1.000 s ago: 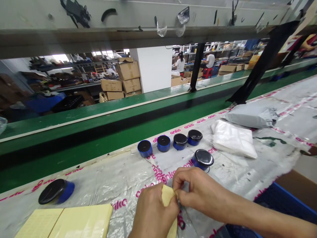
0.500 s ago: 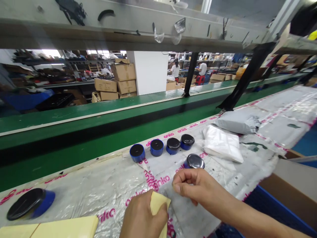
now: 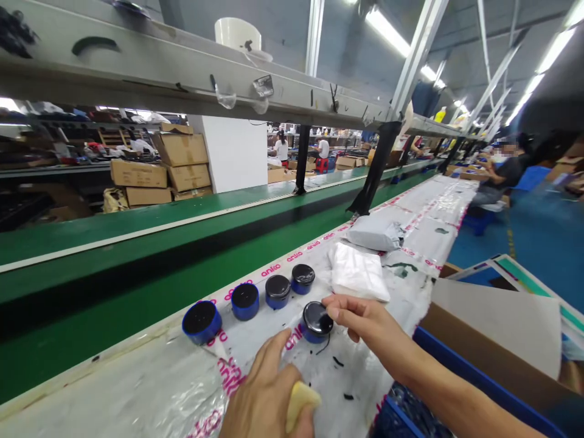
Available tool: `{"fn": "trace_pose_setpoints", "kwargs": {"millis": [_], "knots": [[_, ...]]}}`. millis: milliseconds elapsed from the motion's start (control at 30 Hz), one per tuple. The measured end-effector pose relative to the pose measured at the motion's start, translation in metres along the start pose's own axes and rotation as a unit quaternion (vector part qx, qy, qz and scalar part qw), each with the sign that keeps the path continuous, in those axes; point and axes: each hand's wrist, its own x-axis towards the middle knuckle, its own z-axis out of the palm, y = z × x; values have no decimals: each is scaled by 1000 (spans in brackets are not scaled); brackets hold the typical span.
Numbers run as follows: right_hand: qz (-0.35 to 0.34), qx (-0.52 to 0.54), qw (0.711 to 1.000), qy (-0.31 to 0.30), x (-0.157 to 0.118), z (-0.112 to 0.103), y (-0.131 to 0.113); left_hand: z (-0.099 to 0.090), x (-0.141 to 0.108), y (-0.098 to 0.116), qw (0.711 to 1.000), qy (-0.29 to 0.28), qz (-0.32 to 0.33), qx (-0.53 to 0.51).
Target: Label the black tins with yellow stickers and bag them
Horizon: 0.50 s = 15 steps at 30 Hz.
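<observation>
My left hand is wrapped round a yellow piece of paper, its index finger stretched forward. My right hand has thumb and index finger pinched together at the right edge of a round blue tin with a glossy black top; whether anything thin is between the fingertips is too small to tell. Behind it, several similar round pieces stand in a slanting row, among them one at the left end and one at the right end.
A white plastic packet and a grey bag lie beyond the round pieces. A green conveyor runs along the far side. Cardboard and a blue crate stand at right. Another person sits farther down the bench.
The camera view has turned right. My right hand has moved to the edge of the nearest round piece. My left index finger has stretched out, and less of the yellow paper shows.
</observation>
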Motion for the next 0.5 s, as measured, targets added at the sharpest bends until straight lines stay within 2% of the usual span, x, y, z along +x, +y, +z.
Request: {"fn": "trace_pose_setpoints", "kwargs": {"millis": [100, 200, 367, 500], "knots": [[14, 11, 1000, 0, 1, -3, 2, 6, 23, 10, 999, -18, 35, -20], [28, 28, 999, -2, 2, -4, 0, 17, 35, 8, 998, -35, 29, -31], [41, 76, 996, -12, 4, -4, -1, 37, 34, -3, 997, -24, 38, -65], [57, 82, 995, -12, 10, -6, -1, 50, 31, 0, 998, -22, 34, -42]]}}
